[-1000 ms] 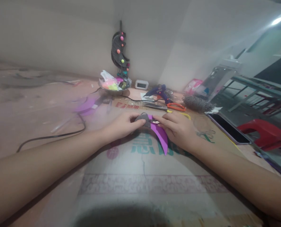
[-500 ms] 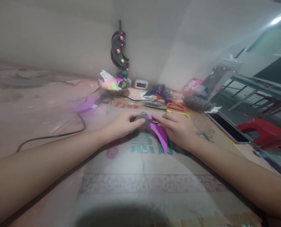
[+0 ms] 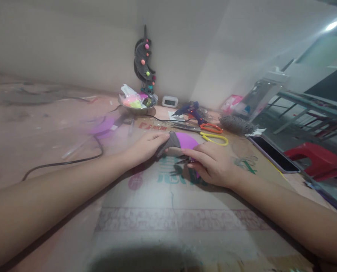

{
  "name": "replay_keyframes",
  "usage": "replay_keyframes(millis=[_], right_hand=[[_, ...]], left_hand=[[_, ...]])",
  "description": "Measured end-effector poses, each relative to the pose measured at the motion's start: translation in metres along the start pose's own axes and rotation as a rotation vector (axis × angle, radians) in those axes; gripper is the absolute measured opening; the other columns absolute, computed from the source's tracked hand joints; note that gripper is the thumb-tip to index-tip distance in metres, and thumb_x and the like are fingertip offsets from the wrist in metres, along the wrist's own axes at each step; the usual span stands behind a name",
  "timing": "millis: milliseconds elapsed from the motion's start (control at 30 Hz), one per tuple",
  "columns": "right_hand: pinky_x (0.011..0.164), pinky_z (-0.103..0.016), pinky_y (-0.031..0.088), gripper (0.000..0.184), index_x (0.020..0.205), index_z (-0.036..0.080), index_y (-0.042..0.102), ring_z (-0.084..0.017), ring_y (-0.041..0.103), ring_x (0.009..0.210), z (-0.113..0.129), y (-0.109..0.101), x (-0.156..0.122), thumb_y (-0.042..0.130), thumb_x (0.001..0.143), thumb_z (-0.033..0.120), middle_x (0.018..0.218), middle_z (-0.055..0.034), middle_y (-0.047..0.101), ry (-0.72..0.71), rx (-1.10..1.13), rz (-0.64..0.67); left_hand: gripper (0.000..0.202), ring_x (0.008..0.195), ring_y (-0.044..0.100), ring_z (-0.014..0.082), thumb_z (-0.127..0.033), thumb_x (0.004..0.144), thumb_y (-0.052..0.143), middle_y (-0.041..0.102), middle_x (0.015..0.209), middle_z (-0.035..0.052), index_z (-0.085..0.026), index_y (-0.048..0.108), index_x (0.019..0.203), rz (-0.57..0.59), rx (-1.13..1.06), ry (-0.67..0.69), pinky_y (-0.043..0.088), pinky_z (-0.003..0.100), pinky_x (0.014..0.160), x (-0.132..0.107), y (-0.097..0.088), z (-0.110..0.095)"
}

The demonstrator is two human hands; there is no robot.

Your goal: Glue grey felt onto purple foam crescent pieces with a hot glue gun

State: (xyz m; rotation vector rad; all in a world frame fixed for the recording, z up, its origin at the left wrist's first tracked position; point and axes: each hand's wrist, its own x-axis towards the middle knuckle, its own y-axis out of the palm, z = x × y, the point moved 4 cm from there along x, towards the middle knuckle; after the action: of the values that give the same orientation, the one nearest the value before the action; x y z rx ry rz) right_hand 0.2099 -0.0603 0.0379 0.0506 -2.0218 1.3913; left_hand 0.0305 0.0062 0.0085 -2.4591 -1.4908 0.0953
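A purple crescent point(image 3: 187, 141), flat like card or foam, is wrapped at its left end in grey yarn point(image 3: 173, 140). My left hand point(image 3: 150, 146) pinches that wrapped end between thumb and fingers. Close by on the right, my right hand point(image 3: 210, 160) is closed around what look like small scissors point(image 3: 183, 161), their dark pointed blades sticking out to the left below the crescent. Its index finger reaches to the crescent's lower edge. The crescent's lower tip is mostly hidden behind my right hand.
Beyond my hands lie large scissors point(image 3: 213, 139) with yellow and orange handles, a glue gun point(image 3: 189, 109), a white clock point(image 3: 170, 101) and a bowl of scraps point(image 3: 138, 108). Grey yarn point(image 3: 233, 124) and a phone point(image 3: 273, 154) lie right. A decorated crescent point(image 3: 142, 62) hangs behind.
The crescent has turned, its purple part swinging up and to the right. My right hand has moved down slightly, with the dark blades now below the crescent.
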Motion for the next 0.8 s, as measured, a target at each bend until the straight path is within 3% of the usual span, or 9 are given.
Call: replay_keyframes(millis=[100,233,367,467,633,800], right_hand=[[0.064,-0.031,0.045,0.026,0.113,0.016,0.061,-0.019,0.058,0.072,-0.007,0.002,0.0,0.05,0.092,0.026,0.08,-0.007,0.064,0.114,-0.015,-0.05],[0.064,-0.03,0.046,0.029,0.108,0.017,0.061,-0.018,0.06,0.071,-0.029,0.008,-0.007,0.06,0.086,0.036,0.086,-0.0066,0.067,0.531,0.127,-0.08],[0.057,-0.026,0.041,0.023,0.083,0.018,0.062,-0.015,0.054,0.063,-0.038,0.016,-0.008,0.058,0.084,0.041,0.07,-0.0011,0.061,0.814,0.362,0.03],[0.052,-0.024,0.035,0.028,0.069,0.018,0.057,-0.012,0.046,0.056,-0.039,0.015,-0.005,0.053,0.086,0.04,0.06,0.0017,0.053,0.898,0.46,0.052],[0.05,-0.024,0.033,0.028,0.065,0.019,0.051,-0.011,0.041,0.054,-0.041,0.011,-0.008,0.053,0.086,0.037,0.058,0.0031,0.046,0.961,0.478,-0.082],[0.05,-0.024,0.034,0.026,0.071,0.018,0.054,-0.011,0.043,0.054,-0.044,0.013,-0.012,0.052,0.088,0.037,0.058,0.003,0.046,0.969,0.529,-0.136]], left_hand=[[0.035,0.053,0.045,0.0111,-0.039,0.09,0.044,0.054,0.061,0.0001,-0.016,0.055,0.066,-0.007,-0.034,-0.039,0.035,0.022,0.049,0.001,0.0,0.003],[0.041,0.051,0.044,0.0105,-0.045,0.091,0.042,0.051,0.058,-0.0006,-0.016,0.056,0.065,0.062,-0.065,0.009,0.034,0.022,0.048,0.004,0.002,0.01],[0.045,0.049,0.042,0.0097,-0.05,0.091,0.042,0.047,0.055,-0.0018,-0.016,0.054,0.065,0.072,-0.015,0.039,0.031,0.021,0.045,0.004,0.002,0.012],[0.044,0.048,0.041,0.0087,-0.05,0.091,0.044,0.045,0.054,-0.0032,-0.016,0.054,0.065,0.065,0.03,0.071,0.032,0.021,0.046,0.003,0.001,0.007],[0.029,0.054,0.05,0.0094,-0.042,0.086,0.056,0.053,0.062,-0.0029,-0.016,0.056,0.072,0.055,0.08,0.082,0.039,0.021,0.051,0.0,0.002,0.001],[0.022,0.057,0.053,0.0104,-0.038,0.084,0.056,0.056,0.067,-0.0023,-0.017,0.06,0.079,0.067,0.092,0.058,0.04,0.021,0.051,-0.001,0.004,0.003]])
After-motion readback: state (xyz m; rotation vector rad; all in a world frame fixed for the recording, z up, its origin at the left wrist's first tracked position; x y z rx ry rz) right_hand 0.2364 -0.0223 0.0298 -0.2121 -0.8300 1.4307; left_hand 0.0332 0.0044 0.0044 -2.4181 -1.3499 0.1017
